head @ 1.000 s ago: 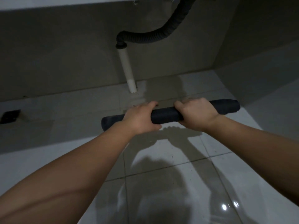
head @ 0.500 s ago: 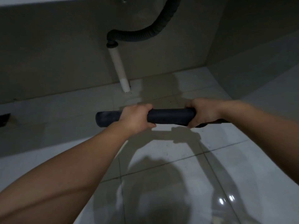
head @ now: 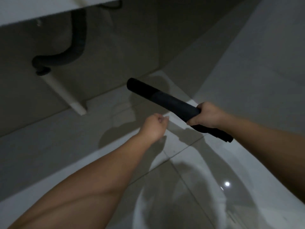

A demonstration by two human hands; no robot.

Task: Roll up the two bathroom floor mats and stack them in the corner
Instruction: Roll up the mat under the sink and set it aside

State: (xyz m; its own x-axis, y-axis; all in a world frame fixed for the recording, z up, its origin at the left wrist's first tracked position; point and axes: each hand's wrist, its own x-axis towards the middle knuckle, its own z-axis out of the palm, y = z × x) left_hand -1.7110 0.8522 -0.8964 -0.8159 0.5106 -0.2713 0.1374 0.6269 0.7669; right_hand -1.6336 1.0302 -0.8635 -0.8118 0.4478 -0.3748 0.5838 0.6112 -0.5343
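Tiled floor [head: 189, 171] fills most of the view, glossy, w/ grey walls meeting at a corner [head: 159, 70] up ahead, right of centre. Under a counter edge on the left, a dark corrugated drain hose [head: 77, 47] drops into a white pipe [head: 63, 93] that runs to the floor.

Rolled mat [head: 165, 100] is dark, tightly rolled, held off the floor. Long axis runs diagonally: far end points up-left toward the corner, near end pokes out below the right hand [head: 207, 115] (a loose flap seems to hang there, hard to tell in this light). Right hand's fingers are wrapped round the roll near that lower end, so it alone carries it.

Left hand [head: 154, 125] is loosely curled, holding nothing, apart from the mat & below-left of its middle.

Second mat isn't in view. Probably next: right arm carries the far end on into the corner, roughly along the roll's own axis.
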